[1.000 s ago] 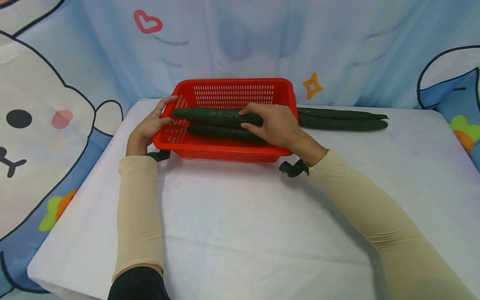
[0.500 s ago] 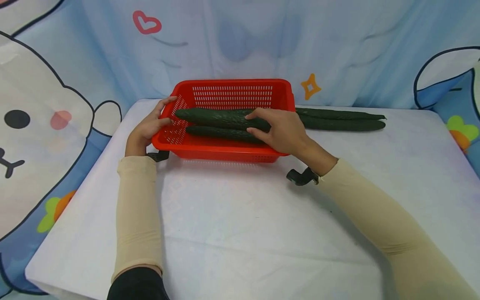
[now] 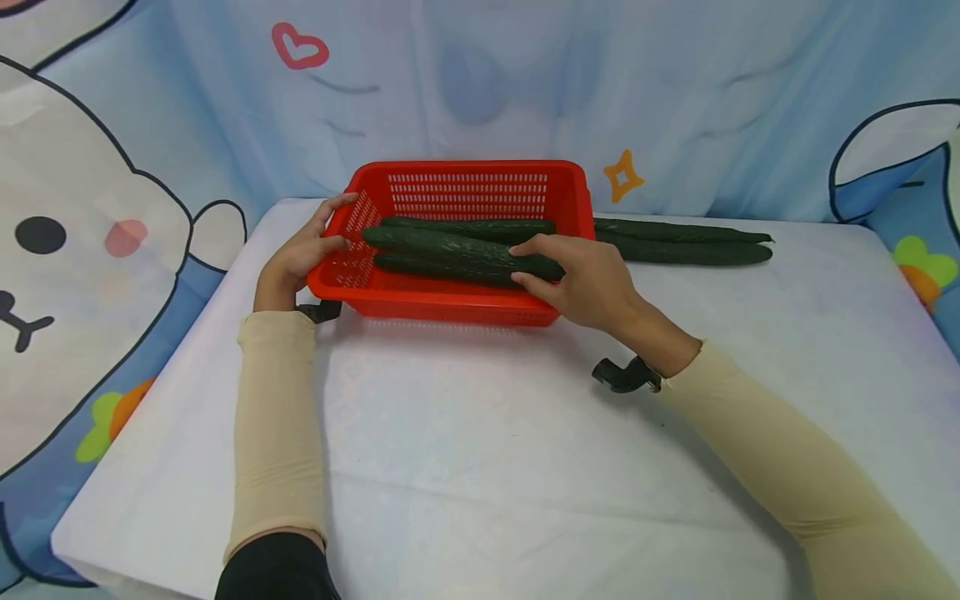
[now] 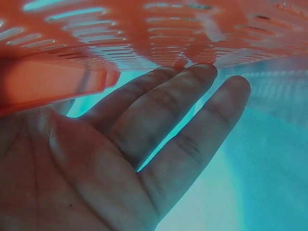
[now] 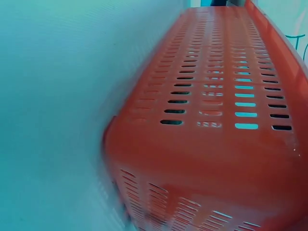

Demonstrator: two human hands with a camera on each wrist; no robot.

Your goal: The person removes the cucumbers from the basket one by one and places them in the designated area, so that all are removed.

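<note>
A red plastic basket (image 3: 450, 310) with slotted walls sits at the back of the table. My left hand (image 3: 300, 250) holds its left end, thumb at the rim; in the left wrist view several fingers (image 4: 163, 106) of it lie along the slotted outer wall. Between the thumb and fingers of my right hand (image 3: 588, 279) is the right end of a long dark green cucumber (image 3: 442, 243), lying lengthwise over the basket. Behind it in the basket lies another cucumber (image 3: 480, 227), and in front a third cucumber (image 3: 427, 267). The right wrist view shows the basket's slotted outside, without the hand.
Two more cucumbers, a rear one (image 3: 675, 229) and a front one (image 3: 697, 252), lie side by side on the white tablecloth (image 3: 510, 450) right of the basket. A printed blue curtain (image 3: 480, 83) hangs directly behind the table.
My right hand has moved right and toward me, drawing its cucumber the same way. More of the cucumber behind it now shows. My left hand stays at the basket's end.
</note>
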